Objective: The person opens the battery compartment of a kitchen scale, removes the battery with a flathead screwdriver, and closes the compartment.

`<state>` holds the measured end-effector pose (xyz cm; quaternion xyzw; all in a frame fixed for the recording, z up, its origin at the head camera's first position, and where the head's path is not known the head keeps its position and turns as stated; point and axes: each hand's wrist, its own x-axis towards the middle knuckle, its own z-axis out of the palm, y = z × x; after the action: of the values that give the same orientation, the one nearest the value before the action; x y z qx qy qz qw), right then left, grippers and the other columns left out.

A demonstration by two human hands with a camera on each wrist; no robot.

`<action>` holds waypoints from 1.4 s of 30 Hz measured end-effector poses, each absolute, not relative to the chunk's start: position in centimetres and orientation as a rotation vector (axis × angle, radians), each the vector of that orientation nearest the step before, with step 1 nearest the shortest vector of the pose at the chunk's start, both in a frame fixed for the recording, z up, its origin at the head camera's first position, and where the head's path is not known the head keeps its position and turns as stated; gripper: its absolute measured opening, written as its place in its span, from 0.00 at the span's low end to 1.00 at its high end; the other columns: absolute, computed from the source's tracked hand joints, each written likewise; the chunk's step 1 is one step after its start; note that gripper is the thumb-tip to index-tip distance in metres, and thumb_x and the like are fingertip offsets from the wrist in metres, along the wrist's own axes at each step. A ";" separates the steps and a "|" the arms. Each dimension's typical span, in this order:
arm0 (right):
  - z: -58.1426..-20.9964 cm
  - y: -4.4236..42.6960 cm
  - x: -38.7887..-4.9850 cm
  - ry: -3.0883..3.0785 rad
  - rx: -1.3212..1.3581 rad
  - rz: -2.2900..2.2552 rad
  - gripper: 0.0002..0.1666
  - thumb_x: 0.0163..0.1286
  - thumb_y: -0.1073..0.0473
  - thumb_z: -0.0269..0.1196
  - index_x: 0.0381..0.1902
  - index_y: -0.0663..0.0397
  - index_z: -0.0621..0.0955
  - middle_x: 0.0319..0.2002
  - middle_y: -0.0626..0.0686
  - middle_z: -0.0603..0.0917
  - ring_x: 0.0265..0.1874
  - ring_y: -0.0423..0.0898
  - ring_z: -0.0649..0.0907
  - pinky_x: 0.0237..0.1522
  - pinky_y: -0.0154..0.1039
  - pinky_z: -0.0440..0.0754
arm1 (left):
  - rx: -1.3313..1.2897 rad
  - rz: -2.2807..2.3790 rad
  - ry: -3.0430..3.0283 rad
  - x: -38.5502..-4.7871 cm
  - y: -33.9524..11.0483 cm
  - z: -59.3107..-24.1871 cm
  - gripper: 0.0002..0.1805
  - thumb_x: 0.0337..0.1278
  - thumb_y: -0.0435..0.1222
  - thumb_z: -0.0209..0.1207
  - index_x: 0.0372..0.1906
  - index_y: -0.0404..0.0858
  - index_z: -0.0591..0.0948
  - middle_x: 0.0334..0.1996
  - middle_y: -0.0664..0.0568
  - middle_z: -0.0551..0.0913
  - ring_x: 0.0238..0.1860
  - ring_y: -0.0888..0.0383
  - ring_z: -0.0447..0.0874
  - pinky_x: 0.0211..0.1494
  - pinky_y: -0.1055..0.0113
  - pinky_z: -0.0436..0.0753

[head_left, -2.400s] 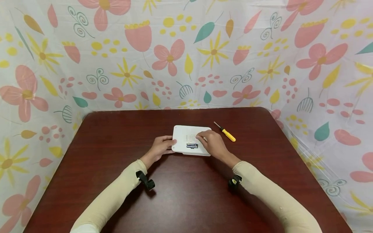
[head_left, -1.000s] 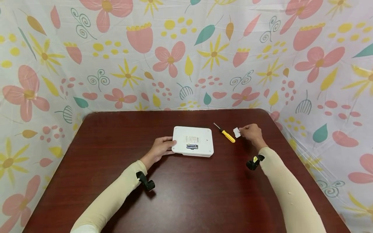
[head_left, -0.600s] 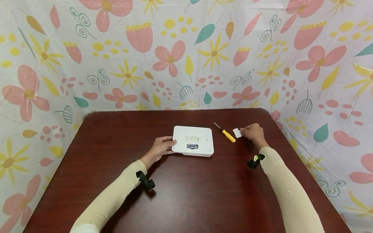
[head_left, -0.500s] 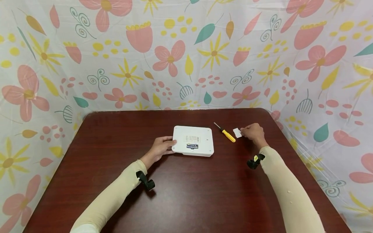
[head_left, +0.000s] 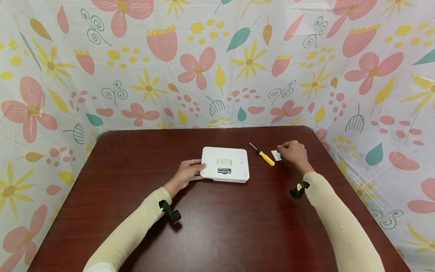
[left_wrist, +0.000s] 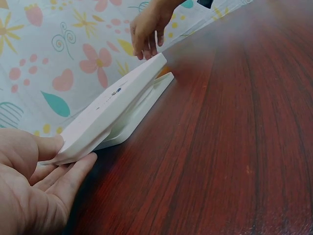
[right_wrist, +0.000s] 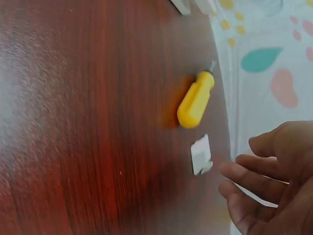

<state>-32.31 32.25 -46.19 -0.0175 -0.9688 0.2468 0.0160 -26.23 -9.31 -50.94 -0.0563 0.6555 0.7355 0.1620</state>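
Note:
In the head view my left hand [head_left: 186,173] grips the left edge of a white, flat, squarish device [head_left: 210,156], thumb on top and fingers below. Its upward face has a printed label and an uncovered battery compartment with a battery [head_left: 224,170] inside. The left wrist view shows the device [left_wrist: 105,107] tilted. To the right, a small white battery cover [head_left: 276,155] lies on the table. My right hand [head_left: 293,153] hovers just beside it, apart from it; in the right wrist view its fingers [right_wrist: 259,178] are loosely bent and hold nothing.
A yellow-handled screwdriver [head_left: 266,158] lies between the device and the battery cover. The dark red wooden table [head_left: 217,226] ends at a floral curtain [head_left: 217,75] behind and at both sides.
My right hand moved from the device to the right with the battery cover, set it down beside the screwdriver and let go. My left hand stays on the device.

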 end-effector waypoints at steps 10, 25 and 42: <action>-47.2 29.1 -31.3 -3.019 0.167 0.626 0.27 0.75 0.44 0.63 0.53 0.63 0.87 0.48 0.65 0.88 0.40 0.59 0.86 0.43 0.58 0.85 | -0.163 2.103 1.873 -26.2 -9.4 -51.1 0.25 0.70 0.31 0.62 0.68 0.27 0.74 0.50 0.37 0.85 0.38 0.54 0.89 0.46 0.58 0.90; -48.8 26.9 -31.7 -3.053 0.218 0.405 0.16 0.70 0.51 0.69 0.43 0.59 0.89 0.37 0.59 0.88 0.32 0.55 0.82 0.35 0.55 0.84 | -0.143 2.104 1.874 -26.2 -9.5 -51.2 0.25 0.70 0.32 0.62 0.68 0.28 0.75 0.51 0.36 0.85 0.40 0.53 0.90 0.48 0.57 0.90; -41.7 25.6 -27.8 -2.913 0.517 0.564 0.17 0.74 0.56 0.65 0.53 0.63 0.87 0.35 0.59 0.89 0.17 0.45 0.73 0.21 0.39 0.70 | -0.129 2.114 1.851 -26.3 -9.6 -51.3 0.25 0.69 0.32 0.63 0.68 0.27 0.75 0.50 0.37 0.85 0.39 0.54 0.89 0.48 0.57 0.90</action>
<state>-27.82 25.63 -41.72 0.1714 -0.9651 0.1869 0.0647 -26.35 -9.62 -51.25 -0.0451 0.6491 0.7415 0.1638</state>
